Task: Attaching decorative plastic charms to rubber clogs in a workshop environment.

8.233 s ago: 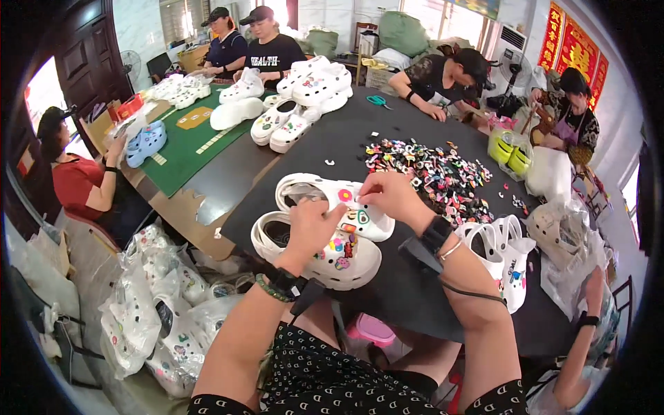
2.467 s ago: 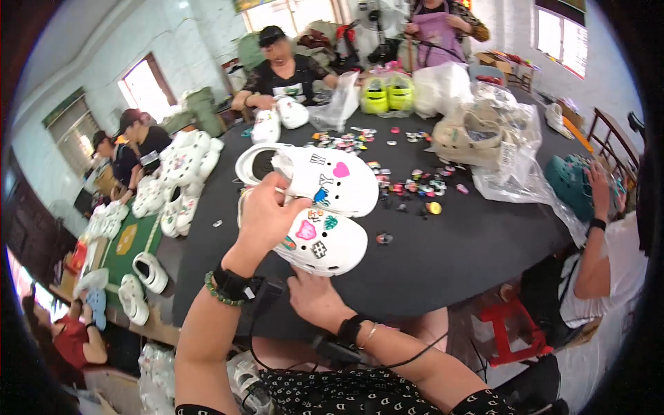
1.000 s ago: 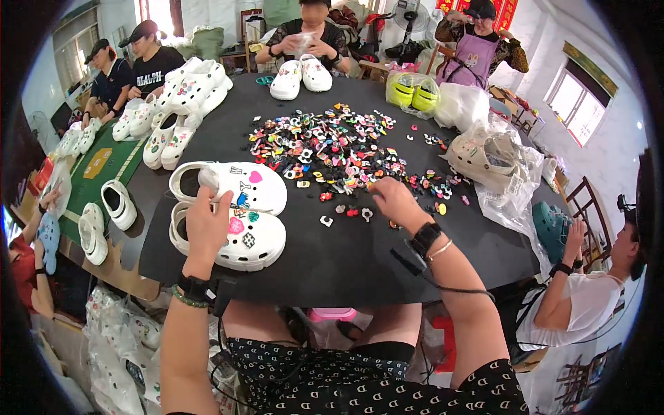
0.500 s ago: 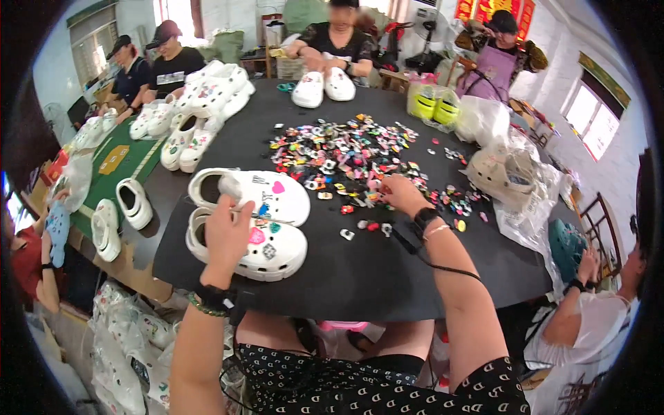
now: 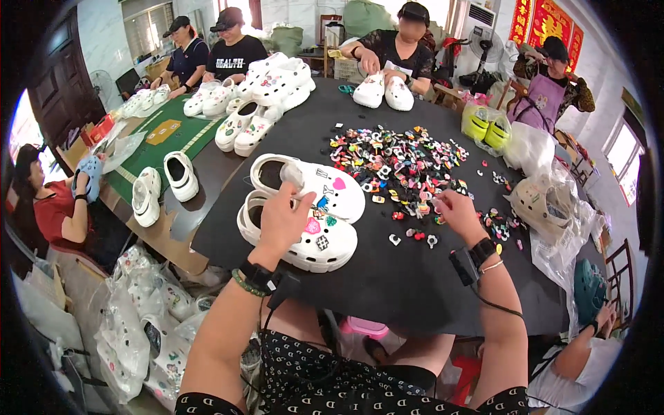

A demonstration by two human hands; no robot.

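Observation:
A pair of white clogs decorated with charms lies side by side before me: the far clog point(image 5: 339, 187) carries a pink heart, and the near clog point(image 5: 332, 243) has pink, green and black-and-white charms. My left hand point(image 5: 282, 220) is over their heel openings, thumb and fingers closed around something whitish and translucent that I cannot identify. At the right edge of a heap of small colourful shoe charms point(image 5: 394, 162), my right hand point(image 5: 459, 216) has its fingertips pinched on a small pinkish charm. Some loose charms point(image 5: 420, 235) lie toward me from the heap.
More white clogs point(image 5: 273, 83) are stacked at the far left; a co-worker handles another pair point(image 5: 384, 92) across the black table point(image 5: 401, 283). Bagged yellow-green clogs point(image 5: 487, 126) and a beige clog point(image 5: 543, 204) in plastic stand right. Bagged clogs point(image 5: 155, 332) fill the floor at lower left.
The view has turned left, so everything appears farther right. My left hand stays by the clogs and my right hand stays at the heap's edge. The co-worker across the table sits more fully in view.

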